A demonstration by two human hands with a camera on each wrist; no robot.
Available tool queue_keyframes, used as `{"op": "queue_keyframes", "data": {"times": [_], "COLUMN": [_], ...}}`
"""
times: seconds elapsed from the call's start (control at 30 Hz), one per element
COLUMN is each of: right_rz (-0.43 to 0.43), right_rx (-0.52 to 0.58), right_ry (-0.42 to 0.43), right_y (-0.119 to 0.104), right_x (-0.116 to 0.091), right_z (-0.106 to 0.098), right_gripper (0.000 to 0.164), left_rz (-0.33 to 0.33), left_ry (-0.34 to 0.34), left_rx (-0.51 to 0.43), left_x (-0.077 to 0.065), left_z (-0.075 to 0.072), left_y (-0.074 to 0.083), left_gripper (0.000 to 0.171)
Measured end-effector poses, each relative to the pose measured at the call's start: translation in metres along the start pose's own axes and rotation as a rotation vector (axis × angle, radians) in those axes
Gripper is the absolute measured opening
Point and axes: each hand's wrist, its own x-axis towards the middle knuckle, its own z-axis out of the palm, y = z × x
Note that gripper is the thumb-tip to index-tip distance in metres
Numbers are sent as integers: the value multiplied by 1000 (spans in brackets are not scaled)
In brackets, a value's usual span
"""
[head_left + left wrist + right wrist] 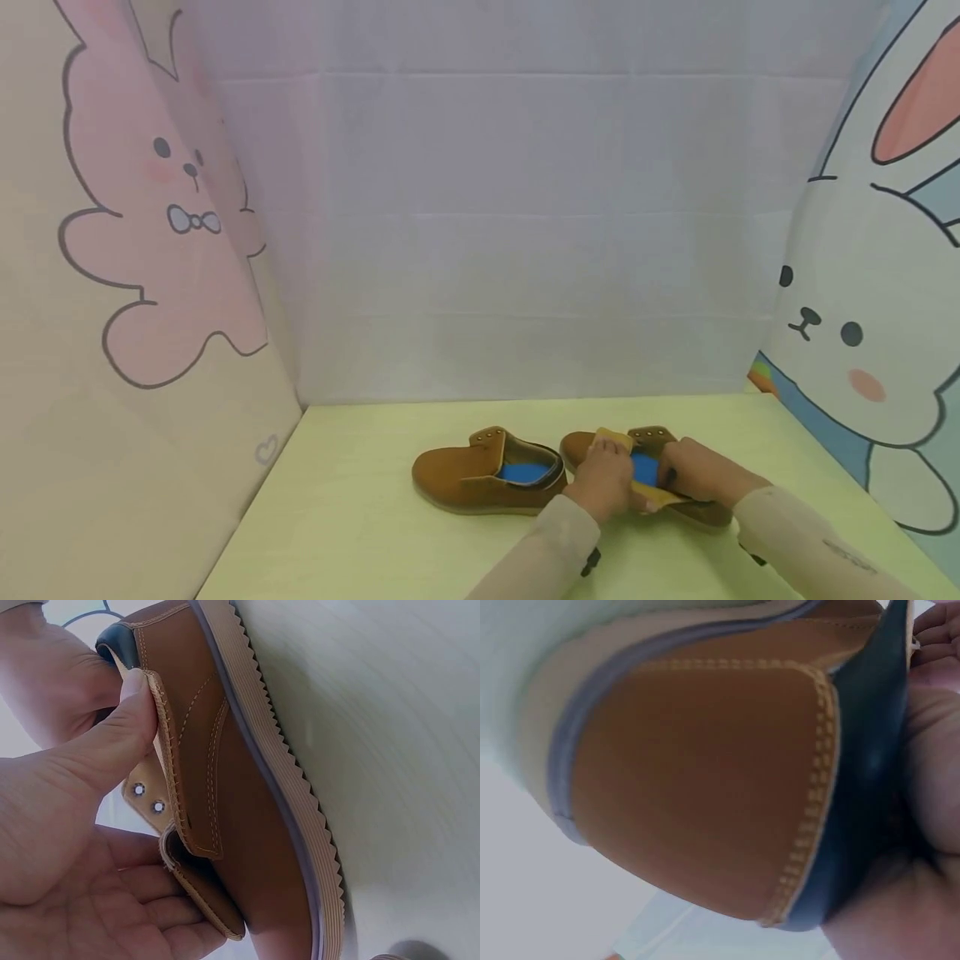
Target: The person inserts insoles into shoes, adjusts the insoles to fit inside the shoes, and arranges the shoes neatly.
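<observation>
Two brown lace-less leather shoes lie on the table, toes to the left. My left hand (606, 482) grips the right-hand shoe (255, 825) at its opening. Its thumb (135, 712) presses the stitched edge of the side flap, and its fingers lie against the folded-forward tongue (206, 900). A blue insole (645, 472) shows in the opening between my hands. My right hand (692, 470) reaches into the opening near the dark-lined heel collar (859, 765); its fingertips are hidden inside, and I cannot tell whether they hold anything.
The left-hand shoe (465, 475) stands beside the one in my hands, with a blue insole (525, 473) inside. A pale yellow-green table (337, 517) lies beneath. A white cloth backdrop (525, 250) rises behind, with rabbit-printed panels on both sides.
</observation>
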Motion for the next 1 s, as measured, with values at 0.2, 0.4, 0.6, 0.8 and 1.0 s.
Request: {"op": "queue_keyframes", "data": {"times": [0.2,0.4,0.6,0.8,1.0], "right_rz": [18,148,228,209,216], "right_rx": [13,-164,-186,-184,-174], "right_ry": [-8,-10,-11,0,-23], "right_y": [-1,-20,-23,-19,-24], "right_x": [-1,-7,-12,-15,-14], "right_z": [-2,-13,-10,-9,-17], "right_gripper": [15,11,14,17,22], "left_rz": [-8,-3,-8,-3,6], "left_ry": [7,20,10,19,42], "left_rx": [17,3,-7,20,6], "left_x": [-1,-1,-1,-1,-1], "left_z": [-3,-3,0,1,1], "left_y": [-1,-1,0,1,-1], "left_gripper": [92,92,93,93,94]}}
